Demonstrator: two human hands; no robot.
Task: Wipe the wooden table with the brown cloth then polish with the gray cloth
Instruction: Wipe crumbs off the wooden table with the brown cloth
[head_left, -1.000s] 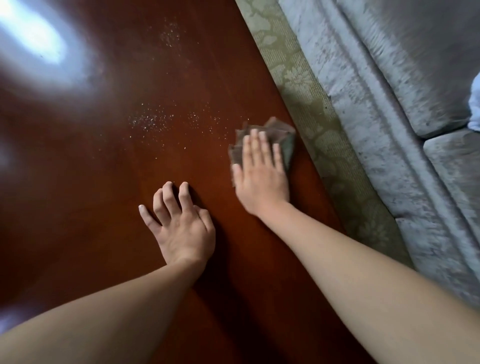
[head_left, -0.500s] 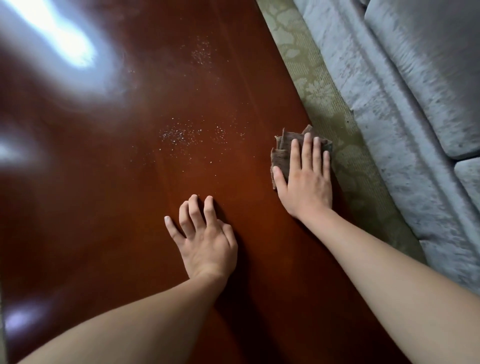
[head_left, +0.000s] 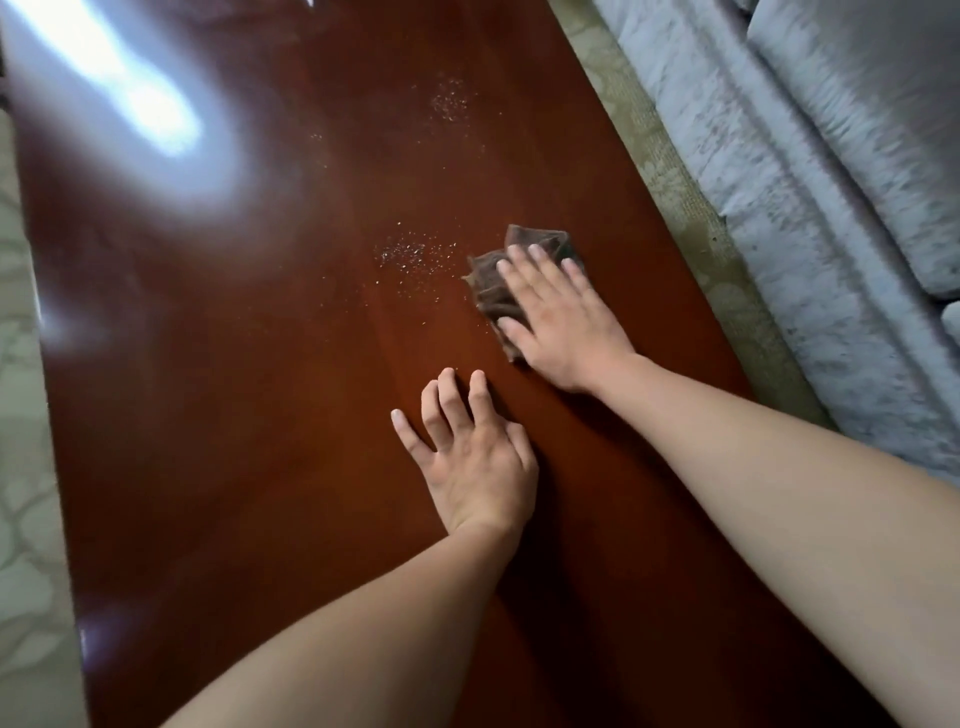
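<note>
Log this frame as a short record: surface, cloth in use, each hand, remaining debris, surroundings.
surface: glossy wooden table, strong window glare at upper left
cloth in use: brown cloth, bunched, flat on the table near its right edge
right hand: palm down, pressing the cloth; no closed grip
left hand: open, fingers spread, braced on bare wood
debris: crumbs just left of the cloth; a second patch farther up
gray cloth: not in view
surroundings: gray sofa, patterned rug

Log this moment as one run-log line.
step: wiping | right hand: flat on brown cloth | left hand: flat on table | crumbs: left of cloth | gray cloth: unseen
</note>
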